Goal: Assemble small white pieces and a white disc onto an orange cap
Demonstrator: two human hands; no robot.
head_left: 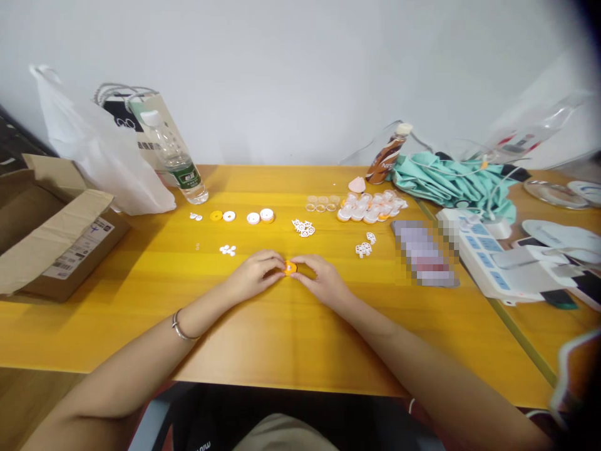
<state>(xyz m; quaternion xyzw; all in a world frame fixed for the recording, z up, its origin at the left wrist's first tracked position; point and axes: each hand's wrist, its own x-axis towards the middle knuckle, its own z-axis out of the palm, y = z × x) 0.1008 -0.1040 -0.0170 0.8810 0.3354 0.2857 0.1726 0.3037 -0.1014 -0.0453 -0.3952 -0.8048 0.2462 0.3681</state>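
My left hand (256, 272) and my right hand (320, 277) meet at the middle of the yellow table (282, 338). Both pinch a small orange round part (290, 268) between their fingertips, low over the tabletop. A silver bracelet (181, 327) circles my left wrist. Beyond the hands lie white lacy pieces (303, 228), more of them (365, 247) to the right, small white bits (228, 250), and orange and white discs (260, 216). A cluster of clear round cases (370, 207) sits further back.
An open cardboard box (51, 238) stands at the left, with a white bag (101, 153) and a water bottle (181, 164) behind it. At right are a brown drink bottle (387, 156), teal cloth (451, 181), a blurred flat item (425, 254) and a white power strip (493, 257).
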